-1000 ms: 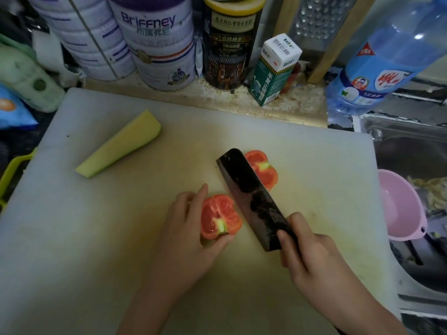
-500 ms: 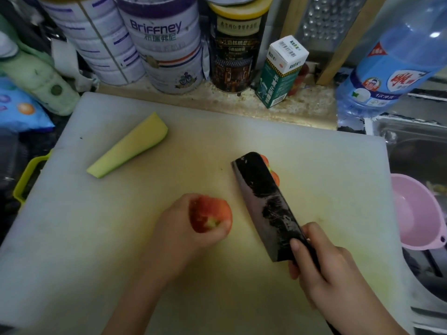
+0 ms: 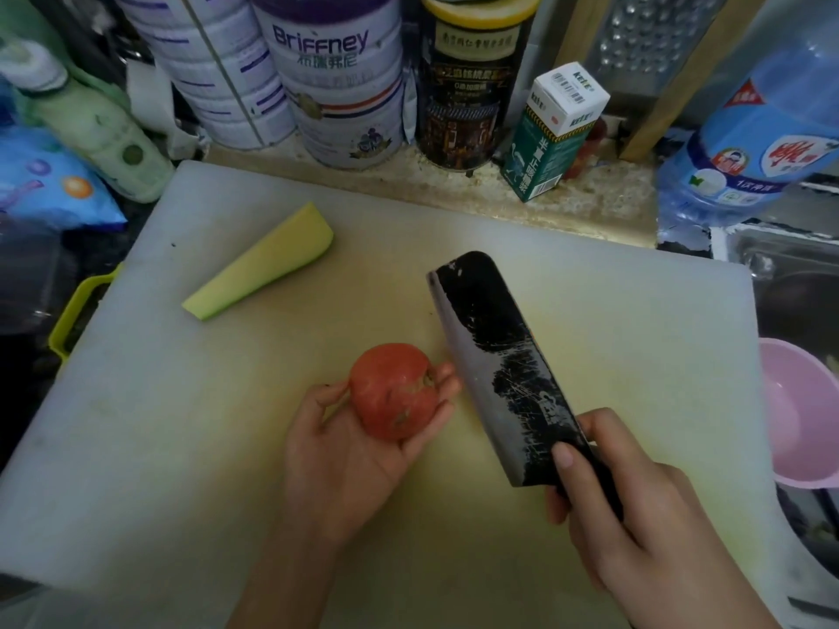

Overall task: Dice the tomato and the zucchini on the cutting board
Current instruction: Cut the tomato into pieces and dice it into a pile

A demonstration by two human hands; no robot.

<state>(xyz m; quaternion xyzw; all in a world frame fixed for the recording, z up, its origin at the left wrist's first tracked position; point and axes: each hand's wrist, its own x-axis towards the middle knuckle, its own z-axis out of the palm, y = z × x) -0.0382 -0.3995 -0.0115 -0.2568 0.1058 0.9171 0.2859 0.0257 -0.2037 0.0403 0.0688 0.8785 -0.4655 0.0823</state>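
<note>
A white cutting board [image 3: 181,447] fills the middle of the view. My left hand [image 3: 358,451] is turned palm up above it and cradles a red tomato half [image 3: 392,390], skin side up, with fingers curled round it. My right hand [image 3: 635,528] grips the handle of a dark cleaver [image 3: 495,356], whose blade tilts just right of the tomato half. The other tomato half is hidden behind the blade. A pale green zucchini wedge [image 3: 263,263] lies at the board's far left.
Tins [image 3: 336,84], a dark jar [image 3: 472,84] and a small green carton [image 3: 554,133] line the wall behind the board. A blue water bottle [image 3: 744,143] stands at the far right. A pink bowl [image 3: 799,410] sits in the sink to the right.
My left hand has lifted the tomato half off the board and turned it from cut side up to skin side up. The cleaver has shifted over the second half, hiding it.
</note>
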